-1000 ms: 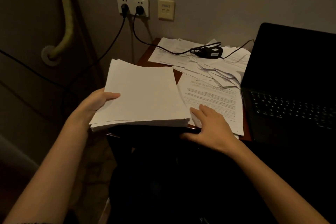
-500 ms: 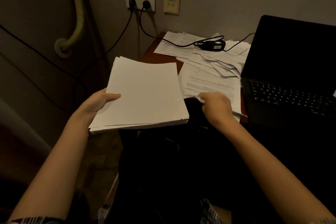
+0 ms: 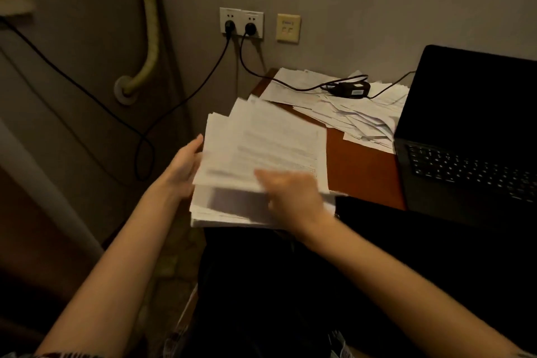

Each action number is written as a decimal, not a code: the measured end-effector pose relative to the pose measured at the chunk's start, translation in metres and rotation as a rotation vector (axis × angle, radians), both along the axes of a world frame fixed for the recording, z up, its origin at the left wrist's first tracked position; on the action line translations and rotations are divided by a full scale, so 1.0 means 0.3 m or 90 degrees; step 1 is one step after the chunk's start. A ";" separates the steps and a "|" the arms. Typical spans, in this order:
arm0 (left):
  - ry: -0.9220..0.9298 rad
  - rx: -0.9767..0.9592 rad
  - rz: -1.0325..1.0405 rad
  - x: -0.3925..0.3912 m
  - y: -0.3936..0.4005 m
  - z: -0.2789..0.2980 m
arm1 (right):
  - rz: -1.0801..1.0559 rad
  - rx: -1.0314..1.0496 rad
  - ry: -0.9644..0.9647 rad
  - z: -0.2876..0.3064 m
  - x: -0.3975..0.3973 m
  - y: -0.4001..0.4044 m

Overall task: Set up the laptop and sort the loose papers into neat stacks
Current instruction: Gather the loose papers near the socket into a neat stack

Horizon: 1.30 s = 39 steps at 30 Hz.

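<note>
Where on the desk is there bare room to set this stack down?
One bare patch of desk: bordered by the held stack on its left, the laptop on its right, and the loose papers behind. The back is crowded: scattered sheets with the power adapter and its cable on top.

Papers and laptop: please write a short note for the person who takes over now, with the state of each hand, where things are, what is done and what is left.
Left hand supports the paper stack at its left edge, off the table's near left corner.
Right hand is on the stack's near edge, blurred; its grip is unclear.
Laptop stands open on the right, screen dark.
Power adapter lies on the loose papers at the back of the table.
Done: many sheets gathered.
Left: collect the back papers, square the stacks.
</note>
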<state>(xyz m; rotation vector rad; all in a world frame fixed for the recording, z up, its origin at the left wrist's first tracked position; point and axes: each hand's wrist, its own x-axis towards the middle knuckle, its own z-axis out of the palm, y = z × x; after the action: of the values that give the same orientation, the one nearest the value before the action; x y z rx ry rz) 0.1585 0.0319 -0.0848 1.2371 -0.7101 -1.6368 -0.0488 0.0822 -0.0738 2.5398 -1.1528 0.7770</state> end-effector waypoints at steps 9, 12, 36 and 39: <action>-0.206 -0.075 -0.118 -0.025 -0.016 0.016 | -0.271 0.391 -0.182 0.039 -0.128 -0.127; -0.147 -0.156 -0.107 -0.010 -0.025 0.038 | -0.317 0.535 -0.186 0.053 -0.235 -0.229; -0.224 -0.526 0.197 -0.317 -0.430 0.180 | 0.065 0.459 -0.767 0.153 -0.335 -0.684; -0.280 -0.491 0.243 -0.346 -0.488 0.205 | 0.054 0.397 -0.736 0.175 -0.318 -0.719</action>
<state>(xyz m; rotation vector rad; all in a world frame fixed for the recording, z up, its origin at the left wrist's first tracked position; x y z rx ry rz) 0.0548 -0.1144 -0.0234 1.0575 -1.1515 -0.6587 -0.1442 -0.1334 -0.0214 2.5234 -1.7842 2.4067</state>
